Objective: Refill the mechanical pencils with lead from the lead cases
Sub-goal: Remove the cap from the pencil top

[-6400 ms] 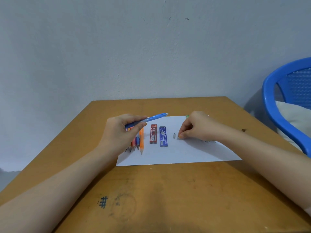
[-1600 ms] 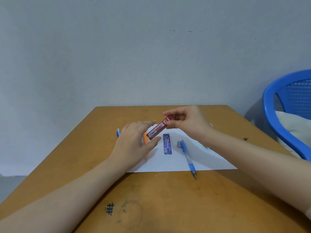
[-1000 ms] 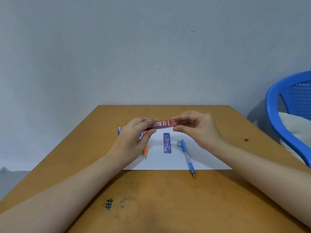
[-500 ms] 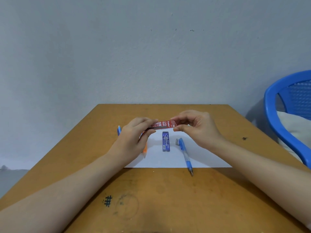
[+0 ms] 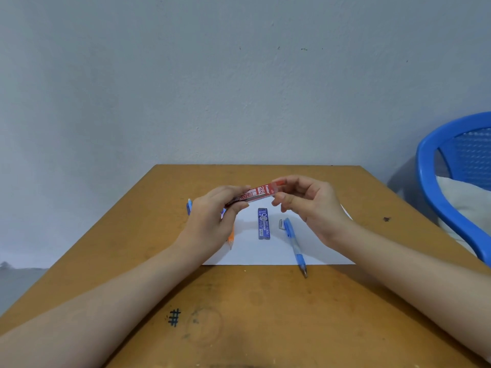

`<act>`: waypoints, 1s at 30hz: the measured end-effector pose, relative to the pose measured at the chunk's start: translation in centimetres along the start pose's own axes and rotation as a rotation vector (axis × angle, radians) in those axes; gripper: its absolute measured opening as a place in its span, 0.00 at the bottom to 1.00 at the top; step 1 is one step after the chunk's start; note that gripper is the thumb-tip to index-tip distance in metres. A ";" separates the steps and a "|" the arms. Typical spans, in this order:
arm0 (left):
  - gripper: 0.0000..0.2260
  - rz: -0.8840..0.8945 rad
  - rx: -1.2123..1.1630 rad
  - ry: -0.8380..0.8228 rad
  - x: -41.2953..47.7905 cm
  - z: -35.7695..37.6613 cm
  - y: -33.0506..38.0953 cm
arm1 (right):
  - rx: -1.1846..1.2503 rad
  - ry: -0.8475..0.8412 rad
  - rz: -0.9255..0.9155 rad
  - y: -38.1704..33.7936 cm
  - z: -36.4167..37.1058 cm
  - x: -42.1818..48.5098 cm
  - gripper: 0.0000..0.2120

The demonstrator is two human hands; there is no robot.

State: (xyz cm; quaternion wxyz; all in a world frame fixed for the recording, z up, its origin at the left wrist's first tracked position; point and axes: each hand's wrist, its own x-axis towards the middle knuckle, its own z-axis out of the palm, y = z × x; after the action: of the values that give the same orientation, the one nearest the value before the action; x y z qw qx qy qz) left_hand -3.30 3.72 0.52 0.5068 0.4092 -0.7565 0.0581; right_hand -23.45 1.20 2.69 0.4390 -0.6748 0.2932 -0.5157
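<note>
— What does the person hold?

— A red lead case (image 5: pixel 253 193), lifted above the white paper sheet (image 5: pixel 276 251) and lying almost level, its printed face up. The left hand (image 5: pixel 210 221) pinches the case's left end between thumb and fingers. The right hand (image 5: pixel 308 205) has its fingertips at the case's right end, where the cap (image 5: pixel 277 185) sits; the thumb curls just below that end.

— Is the cap on or off?

— Hard to say. It looks slightly shifted from the body, but the fingers cover the joint.

— And the rest of the things?

— Below the case, between the two hands, a blue lead case (image 5: pixel 263 223) lies flat on the paper, long side pointing toward the person. Just under the right hand's thumb a small grey eraser cap (image 5: pixel 281 224) lies beside the back end of a blue mechanical pencil (image 5: pixel 294 245); that pencil runs along the inside of the right wrist, its tip off the paper's near edge and onto the wooden table (image 5: pixel 265 314).

— Anything under the left hand?

— An orange pencil (image 5: pixel 230 239) pokes out below the palm, and a blue pencil end (image 5: pixel 189 205) shows just outside the knuckles. The others there are hidden.
</note>
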 end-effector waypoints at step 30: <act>0.20 -1.046 -1.376 0.005 0.7 -1.3 4.8 | -0.996 -0.083 -0.656 2.1 -1.2 0.9 0.27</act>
State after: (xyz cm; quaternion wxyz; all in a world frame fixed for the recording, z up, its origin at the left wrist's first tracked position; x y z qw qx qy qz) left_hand -5.76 7.11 3.29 0.6052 0.3070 -0.3367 -0.6527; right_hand -24.22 -0.85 1.26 -0.1013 -0.8743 0.2585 -0.3981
